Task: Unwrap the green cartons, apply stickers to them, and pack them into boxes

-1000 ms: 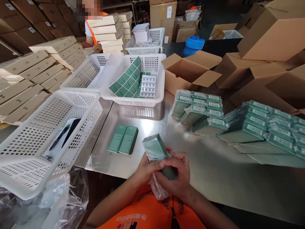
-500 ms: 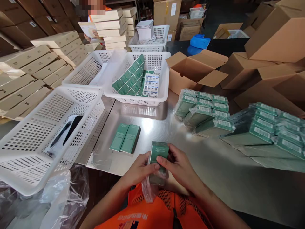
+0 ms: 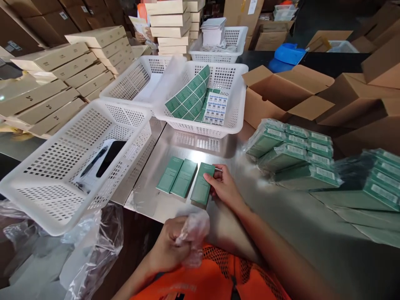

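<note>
My right hand rests on a green box that lies flat on the metal table, its fingers on the box's right edge. Two more green boxes lie side by side just left of it. My left hand is closed around a crumpled clear plastic wrapper close to my orange vest, near the table's front edge.
Stacks of plastic-wrapped green boxes sit to the right. A white basket with label sheets stands behind, another white basket at the left. Open cardboard cartons are at the back right. A clear plastic bag hangs lower left. Another person stands far back.
The green box left its plastic wrapper. My right hand carried it forward and laid it beside the two boxes; my left hand drew back with the empty wrapper bunched in it.
</note>
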`<state>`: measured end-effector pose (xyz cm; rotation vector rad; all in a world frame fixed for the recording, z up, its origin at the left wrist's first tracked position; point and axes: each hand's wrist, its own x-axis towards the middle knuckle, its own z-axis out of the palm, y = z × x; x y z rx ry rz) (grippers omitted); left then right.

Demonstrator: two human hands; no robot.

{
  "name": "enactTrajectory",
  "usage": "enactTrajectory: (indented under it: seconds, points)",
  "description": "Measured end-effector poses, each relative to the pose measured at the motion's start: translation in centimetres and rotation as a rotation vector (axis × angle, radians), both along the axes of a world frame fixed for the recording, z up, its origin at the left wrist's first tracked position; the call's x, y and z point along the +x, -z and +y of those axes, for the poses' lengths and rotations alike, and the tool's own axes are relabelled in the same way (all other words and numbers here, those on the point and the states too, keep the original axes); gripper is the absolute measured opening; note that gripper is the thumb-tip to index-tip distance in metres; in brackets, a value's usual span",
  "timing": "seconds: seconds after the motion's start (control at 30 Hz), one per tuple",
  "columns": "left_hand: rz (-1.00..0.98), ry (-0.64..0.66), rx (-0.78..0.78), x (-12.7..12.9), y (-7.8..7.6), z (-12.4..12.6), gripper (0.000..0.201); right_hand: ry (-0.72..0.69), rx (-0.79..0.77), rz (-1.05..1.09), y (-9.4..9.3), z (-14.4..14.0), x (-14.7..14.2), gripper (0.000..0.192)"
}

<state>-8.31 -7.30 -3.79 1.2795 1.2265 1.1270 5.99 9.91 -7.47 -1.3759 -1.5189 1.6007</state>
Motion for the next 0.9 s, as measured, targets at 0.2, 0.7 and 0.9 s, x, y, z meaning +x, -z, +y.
enactTrajectory:
  seconds: [0.2, 0.7, 0.9]
  points:
    - [-0.071, 0.026, -0.074, -0.6, 0.4, -1.6, 0.042, 0.062, 0.278, -0.105, 0.3, -1.0, -0.9, 0.048]
    - [-0.519, -0.279, -0.279, 3.9, -2.2, 0.7, 0.05, 0.227, 1.029, -0.618, -5.9, 1.2, 7.0, 0.05]
    - [-0.683, -0.239, -0.45, 7.2, -2.4, 1.2, 0.048, 0.229, 1.104, -0.963, -7.2, 3.1, 11.8, 0.038]
